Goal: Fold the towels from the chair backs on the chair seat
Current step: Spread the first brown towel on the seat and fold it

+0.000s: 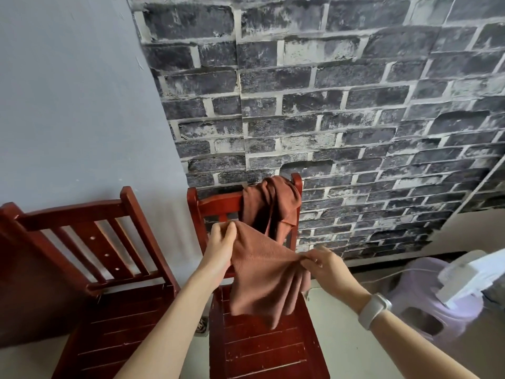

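We hold a rust-brown towel (262, 272) in the air above the seat (262, 348) of the right-hand chair, its lower edge hanging loose at six o'clock. Our left hand (222, 242) pinches one top corner at nine o'clock; our right hand (321, 265) pinches the other at three. No fold shows yet. A second towel (273, 206) lies bunched over the chair back (218, 203) at twelve o'clock, waiting. The left chair (90, 258) carries no towel, and we see no folded one.
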